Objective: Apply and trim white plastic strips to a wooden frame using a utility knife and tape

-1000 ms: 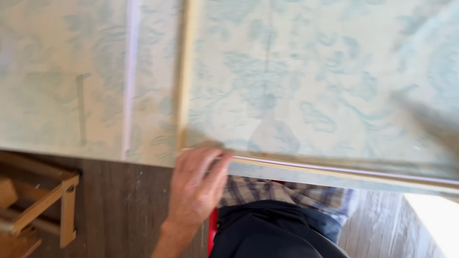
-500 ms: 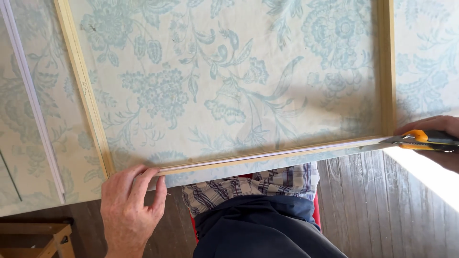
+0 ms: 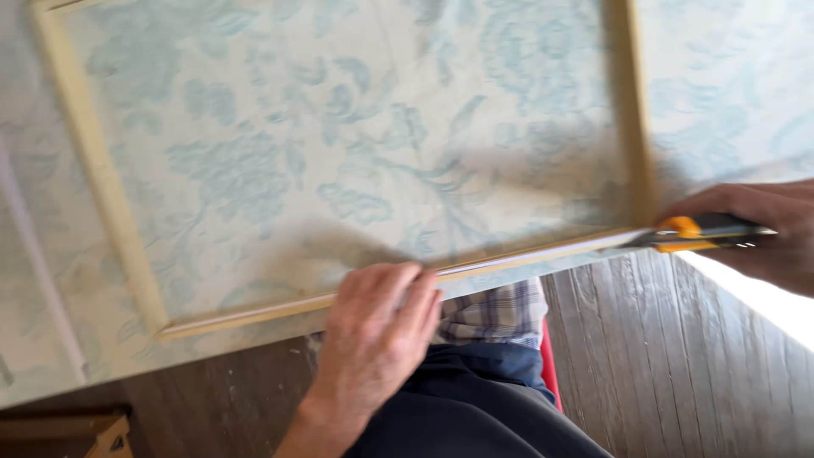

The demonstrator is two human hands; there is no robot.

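Note:
A pale wooden frame (image 3: 106, 182) lies on a sheet of light floral-patterned fabric or paper (image 3: 339, 144). My left hand (image 3: 377, 335) presses down on the frame's near bar (image 3: 526, 254), fingers curled over its edge. My right hand (image 3: 759, 233) grips a black and orange utility knife (image 3: 699, 234) at the frame's near right corner, its tip resting along the near bar's edge.
Below the sheet's edge is dark wood-plank flooring (image 3: 678, 365). My plaid shirt and dark trousers (image 3: 487, 386) fill the bottom middle. A wooden object (image 3: 106, 437) shows at the bottom left corner. Bright light falls at the right edge.
My left hand has slid rightward along the near bar toward the middle. The knife in my right hand stays at the right corner. The view has shifted to the right.

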